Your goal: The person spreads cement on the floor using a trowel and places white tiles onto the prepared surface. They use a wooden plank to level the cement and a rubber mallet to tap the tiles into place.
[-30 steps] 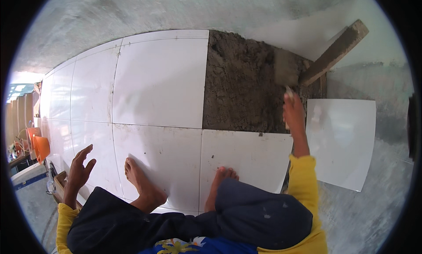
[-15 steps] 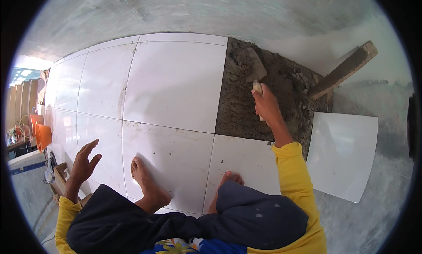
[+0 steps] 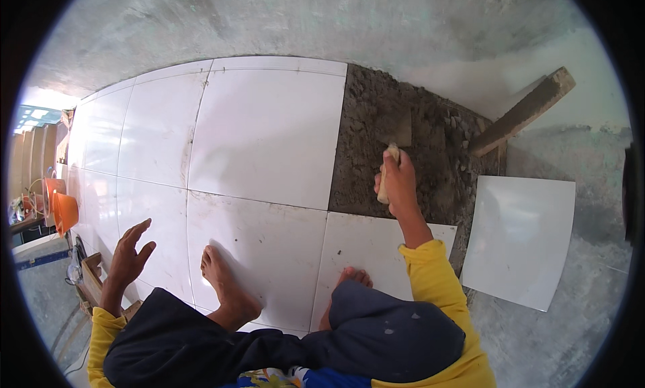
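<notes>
My right hand (image 3: 399, 183) is closed round the pale handle of a trowel (image 3: 398, 127), its blade down against the wet mortar. That dark, rough mortar (image 3: 366, 180) fills a gap in the floor beside the laid white tiles (image 3: 269, 129). On the left, my left hand (image 3: 130, 255) hangs with nothing in it, thumb and fingers apart, over the tiles near my left foot. A loose white tile (image 3: 521, 240) leans or lies to the right of the mortar; which of the two I cannot tell.
A wooden plank (image 3: 524, 112) slants up against the wall at the mortar's right edge. Orange buckets (image 3: 65, 211) stand at the far left. A wooden frame (image 3: 91, 280) is beside my left forearm. The grey plastered wall (image 3: 282, 22) runs along the back.
My right hand has drawn the trowel back toward me and slightly left over the mortar. The blade has turned more upright in the view. My left hand has barely moved.
</notes>
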Action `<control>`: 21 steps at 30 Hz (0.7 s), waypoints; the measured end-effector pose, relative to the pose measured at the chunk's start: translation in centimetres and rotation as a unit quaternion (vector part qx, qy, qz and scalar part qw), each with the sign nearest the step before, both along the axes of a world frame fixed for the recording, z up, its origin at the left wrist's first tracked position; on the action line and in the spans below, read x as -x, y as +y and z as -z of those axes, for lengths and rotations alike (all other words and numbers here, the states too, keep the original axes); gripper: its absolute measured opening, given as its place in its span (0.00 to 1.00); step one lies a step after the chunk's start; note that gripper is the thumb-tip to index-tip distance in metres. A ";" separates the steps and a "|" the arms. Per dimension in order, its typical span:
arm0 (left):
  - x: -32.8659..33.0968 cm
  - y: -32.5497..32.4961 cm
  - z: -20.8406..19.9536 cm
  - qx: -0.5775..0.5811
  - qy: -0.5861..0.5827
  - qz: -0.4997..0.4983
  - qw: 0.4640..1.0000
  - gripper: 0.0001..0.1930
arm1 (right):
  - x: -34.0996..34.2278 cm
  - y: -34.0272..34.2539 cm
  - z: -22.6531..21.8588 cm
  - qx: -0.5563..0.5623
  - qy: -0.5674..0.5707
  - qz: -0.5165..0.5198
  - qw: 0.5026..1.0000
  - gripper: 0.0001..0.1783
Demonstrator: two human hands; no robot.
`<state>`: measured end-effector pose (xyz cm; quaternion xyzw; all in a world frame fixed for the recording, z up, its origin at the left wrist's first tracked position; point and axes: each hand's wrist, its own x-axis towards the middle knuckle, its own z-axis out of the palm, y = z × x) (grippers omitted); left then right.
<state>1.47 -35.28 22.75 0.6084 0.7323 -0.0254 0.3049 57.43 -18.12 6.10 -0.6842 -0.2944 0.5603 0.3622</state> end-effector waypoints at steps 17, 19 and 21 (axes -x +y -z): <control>-1.0 0.9 -0.2 0.010 0.007 0.022 1.000 0.30 | -0.7 2.8 2.1 -0.166 -0.261 -0.232 0.922 0.27; -1.0 0.9 -0.3 0.006 0.006 0.008 1.000 0.30 | -0.1 3.8 0.6 -0.089 -0.211 -0.152 0.961 0.24; -1.0 0.5 -0.5 0.005 0.010 -0.011 1.000 0.29 | 1.4 4.0 -0.9 -0.026 -0.084 -0.099 0.991 0.22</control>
